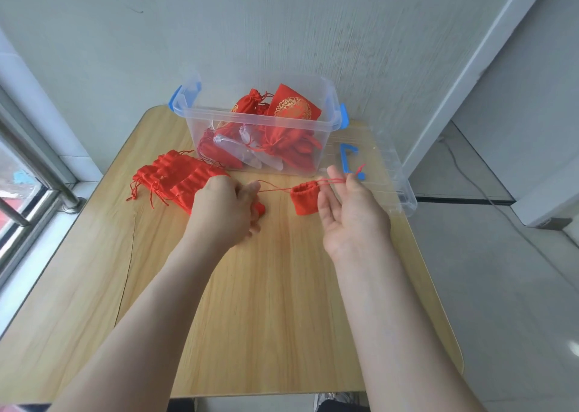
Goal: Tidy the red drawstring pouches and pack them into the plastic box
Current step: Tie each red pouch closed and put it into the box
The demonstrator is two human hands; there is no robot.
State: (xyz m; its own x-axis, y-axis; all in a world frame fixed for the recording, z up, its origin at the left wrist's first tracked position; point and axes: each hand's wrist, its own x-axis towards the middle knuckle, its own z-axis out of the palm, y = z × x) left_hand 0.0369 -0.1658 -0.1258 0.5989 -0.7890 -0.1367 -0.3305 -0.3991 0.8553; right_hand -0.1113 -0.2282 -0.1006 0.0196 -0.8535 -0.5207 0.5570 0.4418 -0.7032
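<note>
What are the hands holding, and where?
A small red pouch, by its drawstrings: the left hand pinches one side, the right hand pinches the other.

A box (260, 123) is standing at the back of the table (266, 317), with pouches (282, 142) lying heaped in it. Its lid (391, 173) is lying just right of it. A pile of pouches (175, 176) is resting left of and before the box. A single pouch (305, 200) is hanging before the box, between the left grip (222, 211) and the right grip (351, 217).
</note>
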